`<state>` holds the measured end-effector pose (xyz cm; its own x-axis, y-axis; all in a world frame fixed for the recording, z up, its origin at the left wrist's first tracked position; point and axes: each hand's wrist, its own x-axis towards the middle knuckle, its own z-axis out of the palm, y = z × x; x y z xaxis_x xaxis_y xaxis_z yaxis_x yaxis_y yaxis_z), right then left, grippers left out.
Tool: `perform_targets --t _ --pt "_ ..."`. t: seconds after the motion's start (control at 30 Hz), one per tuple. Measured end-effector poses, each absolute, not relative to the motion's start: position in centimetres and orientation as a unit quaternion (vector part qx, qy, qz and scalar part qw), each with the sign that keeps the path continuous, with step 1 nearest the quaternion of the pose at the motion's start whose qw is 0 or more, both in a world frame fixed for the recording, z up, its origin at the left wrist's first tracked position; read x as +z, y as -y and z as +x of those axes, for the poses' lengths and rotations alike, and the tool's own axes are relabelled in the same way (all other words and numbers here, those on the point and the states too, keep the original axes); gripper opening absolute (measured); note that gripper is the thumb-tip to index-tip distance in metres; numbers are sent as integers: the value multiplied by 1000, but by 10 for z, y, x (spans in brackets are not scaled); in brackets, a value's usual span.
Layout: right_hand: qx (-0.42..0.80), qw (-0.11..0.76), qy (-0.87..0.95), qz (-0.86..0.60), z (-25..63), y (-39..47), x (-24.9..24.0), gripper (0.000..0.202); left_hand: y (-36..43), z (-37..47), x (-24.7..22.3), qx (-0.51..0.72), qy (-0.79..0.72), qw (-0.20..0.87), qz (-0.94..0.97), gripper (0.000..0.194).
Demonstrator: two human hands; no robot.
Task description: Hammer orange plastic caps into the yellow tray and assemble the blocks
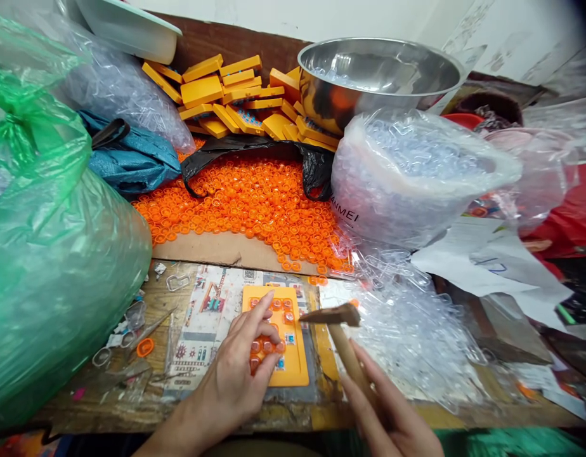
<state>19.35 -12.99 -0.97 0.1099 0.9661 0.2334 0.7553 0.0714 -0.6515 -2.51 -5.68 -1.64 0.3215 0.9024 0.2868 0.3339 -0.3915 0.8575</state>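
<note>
Small assembly workshop: heap of orange caps (pixel 245 203), stacked yellow trays (pixel 236 95), bagged clear parts (pixel 407 171), worn bench (pixel 131 406).

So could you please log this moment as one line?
left hand: pressing orange caps on orange tray | right hand: holding small hammer | behind: cap pile

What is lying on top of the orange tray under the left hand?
Small orange round caps sit on the orange tray. The left hand presses on some of them, and its fingers hide the tray's middle.

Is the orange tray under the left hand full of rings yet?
Not full. The orange tray shows rings only near the left hand; its lower part is bare.
</note>
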Motion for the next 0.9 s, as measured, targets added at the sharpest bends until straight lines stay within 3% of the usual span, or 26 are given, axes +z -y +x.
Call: perform_targets --t 0.17,0.43,0.67,0.9 --pt "141 264 645 -703 202 93 -18 45 64 -31 -11 394 -439 335 735 72" --pt "-5 278 705 -653 192 77 -14 36 75 -55 -22 391 -602 206 665 42" --pt "-60 295 755 -582 135 89 -17 35 83 -50 -31 287 -602 215 714 48" --pt "-56 306 742 -594 128 89 -27 36 87 -49 -45 271 -592 185 736 53"
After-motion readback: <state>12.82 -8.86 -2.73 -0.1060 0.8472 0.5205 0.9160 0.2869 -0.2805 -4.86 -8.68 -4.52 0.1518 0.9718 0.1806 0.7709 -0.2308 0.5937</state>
